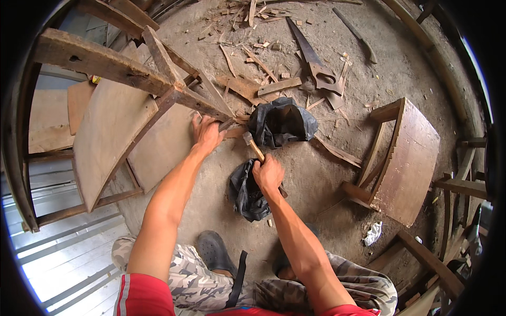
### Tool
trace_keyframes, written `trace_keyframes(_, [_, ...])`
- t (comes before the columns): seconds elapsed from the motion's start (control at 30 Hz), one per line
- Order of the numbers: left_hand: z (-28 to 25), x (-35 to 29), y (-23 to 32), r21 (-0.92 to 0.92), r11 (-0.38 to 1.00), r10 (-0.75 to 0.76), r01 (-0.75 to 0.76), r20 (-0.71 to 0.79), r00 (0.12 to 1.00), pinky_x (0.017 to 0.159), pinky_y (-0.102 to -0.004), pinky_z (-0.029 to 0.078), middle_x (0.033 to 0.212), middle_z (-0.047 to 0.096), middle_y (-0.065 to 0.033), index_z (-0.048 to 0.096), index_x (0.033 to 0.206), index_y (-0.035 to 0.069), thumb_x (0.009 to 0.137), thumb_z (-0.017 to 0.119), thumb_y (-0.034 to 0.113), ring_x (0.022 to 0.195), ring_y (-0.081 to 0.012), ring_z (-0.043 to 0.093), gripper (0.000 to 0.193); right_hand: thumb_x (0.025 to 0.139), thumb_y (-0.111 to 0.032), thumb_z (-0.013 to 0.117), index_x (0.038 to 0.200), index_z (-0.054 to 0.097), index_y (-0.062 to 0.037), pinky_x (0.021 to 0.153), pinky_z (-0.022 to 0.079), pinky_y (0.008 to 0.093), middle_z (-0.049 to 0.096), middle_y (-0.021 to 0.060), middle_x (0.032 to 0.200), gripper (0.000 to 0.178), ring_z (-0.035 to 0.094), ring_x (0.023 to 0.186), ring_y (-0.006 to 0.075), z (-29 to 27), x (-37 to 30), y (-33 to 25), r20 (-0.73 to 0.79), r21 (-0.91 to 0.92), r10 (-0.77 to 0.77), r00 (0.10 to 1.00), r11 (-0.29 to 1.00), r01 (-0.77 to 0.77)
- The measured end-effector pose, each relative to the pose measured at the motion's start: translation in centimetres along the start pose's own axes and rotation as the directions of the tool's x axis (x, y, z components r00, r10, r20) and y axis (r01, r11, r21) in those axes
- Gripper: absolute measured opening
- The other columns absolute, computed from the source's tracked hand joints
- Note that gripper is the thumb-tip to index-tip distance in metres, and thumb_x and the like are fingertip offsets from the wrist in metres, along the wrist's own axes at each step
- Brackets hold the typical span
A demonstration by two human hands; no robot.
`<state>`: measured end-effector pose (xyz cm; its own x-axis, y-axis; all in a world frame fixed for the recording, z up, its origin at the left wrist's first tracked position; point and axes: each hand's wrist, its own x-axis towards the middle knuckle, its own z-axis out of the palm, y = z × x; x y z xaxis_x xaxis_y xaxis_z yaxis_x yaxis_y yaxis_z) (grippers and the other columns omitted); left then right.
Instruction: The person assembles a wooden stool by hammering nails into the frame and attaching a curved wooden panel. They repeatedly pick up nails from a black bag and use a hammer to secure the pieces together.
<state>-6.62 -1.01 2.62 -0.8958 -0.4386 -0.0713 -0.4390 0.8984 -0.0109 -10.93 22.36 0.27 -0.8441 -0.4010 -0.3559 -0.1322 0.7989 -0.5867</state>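
My right hand (269,173) is closed around the wooden handle of a hammer (255,147), whose metal head points up and to the left. Against the lower end of a worn wooden frame (113,63), my left hand (207,132) has its fingers bent round the wood; part of the grip is hidden. Just right of that end, a black plastic bag (284,124) stands with its mouth open. A second black bag (247,197) lies below it, partly covered by my right hand and the hammer.
A handsaw (315,66) and a long blade with a handle (358,37) lie at the far side among wood scraps (279,86). A small wooden piece of furniture (408,163) rests on its side at right. Plywood panels (113,126) lean at left, above corrugated metal sheet (68,253).
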Motion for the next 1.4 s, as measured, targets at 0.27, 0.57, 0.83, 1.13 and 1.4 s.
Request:
trace_keyframes(0.27, [-1.3,1.3,-0.1,0.074,0.995,0.046,-0.062,0.196,0.980,0.111,-0.0609,0.023,0.115,0.070,-0.0093,0.069,0.120,0.014,0.083,0.072,0.034,0.113,-0.0334,0.060,0.042,0.080,-0.025,0.061,0.091,0.063,-0.0028,0.079,0.048,0.0524,0.068,0.0206,0.092,0.025,0.064,0.088,0.0404,-0.1,-0.5,0.7,-0.046,0.036,-0.063,0.997,0.997,0.065])
trace_keyframes(0.57, [-1.7,0.8,1.1,0.114,0.992,0.030,-0.046,0.139,0.990,0.114,-0.0523,0.018,0.106,0.071,-0.0037,0.069,0.116,0.014,0.079,0.075,0.035,0.119,-0.0247,0.054,0.043,0.079,-0.024,0.060,0.090,0.064,-0.0027,0.077,0.049,0.0521,0.068,0.0206,0.090,0.024,0.064,0.086,0.0402,0.5,-0.4,1.1,-0.099,0.016,-0.094,0.991,0.995,0.096])
trace_keyframes(0.83, [0.0,-1.9,-4.7,-0.423,0.902,-0.211,0.084,-0.261,0.942,0.122,-0.0481,0.012,0.149,0.047,-0.0104,0.050,0.143,0.014,0.096,0.042,0.062,0.145,-0.0273,0.031,0.067,0.091,-0.031,0.063,0.095,0.061,-0.0028,0.079,0.049,0.0523,0.067,0.0255,0.093,0.029,0.063,0.091,0.0468,-0.3,-0.4,1.6,0.042,0.166,-0.159,0.986,0.975,0.150])
trace_keyframes(1.13, [-0.1,-9.0,-5.1,-0.132,0.801,-0.554,0.585,0.209,0.806,0.117,-0.0653,-0.004,0.164,-0.008,-0.0191,0.003,0.160,0.023,0.092,0.034,0.075,0.151,-0.0382,-0.010,0.091,0.096,-0.026,0.061,0.098,0.051,-0.0028,0.065,0.046,0.0521,0.062,0.0234,0.080,0.025,0.061,0.075,0.0448,-3.0,-1.9,-3.8,-0.133,0.058,-0.431,0.892,0.895,0.442])
trace_keyframes(1.4, [-3.3,-9.7,-4.6,-0.027,0.926,-0.337,0.377,0.391,0.856,0.111,-0.0757,0.003,0.162,-0.015,-0.0244,-0.006,0.158,0.032,0.078,0.073,0.056,0.149,-0.0464,-0.010,0.116,0.099,-0.025,0.056,0.098,0.045,-0.0027,0.056,0.044,0.0544,0.061,0.0271,0.071,0.025,0.060,0.066,0.0501,0.4,-2.8,-8.0,0.019,0.157,-0.500,0.866,0.857,0.491])
